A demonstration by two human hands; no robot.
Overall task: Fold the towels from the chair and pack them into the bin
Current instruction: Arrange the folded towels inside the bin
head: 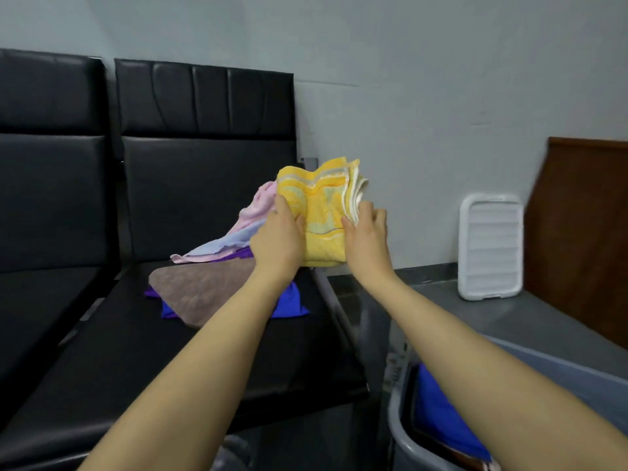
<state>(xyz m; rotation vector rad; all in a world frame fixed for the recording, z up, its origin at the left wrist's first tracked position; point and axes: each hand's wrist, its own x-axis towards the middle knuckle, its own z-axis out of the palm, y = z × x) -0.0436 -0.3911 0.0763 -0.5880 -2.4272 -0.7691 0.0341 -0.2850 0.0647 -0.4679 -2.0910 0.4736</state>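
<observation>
While both hands, left hand (pixel 277 229) and right hand (pixel 367 232), grip the folded yellow towel (pixel 321 212) upright, we note the bin (pixel 404 433) lies low on the right-hand side.

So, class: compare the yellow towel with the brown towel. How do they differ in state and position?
The yellow towel is folded into a thick bundle and held in the air by the left hand and right hand; the brown towel lies on the chair seat, touched by no hand. The yellow one is striped, the brown one plain. Both are towels.
</observation>
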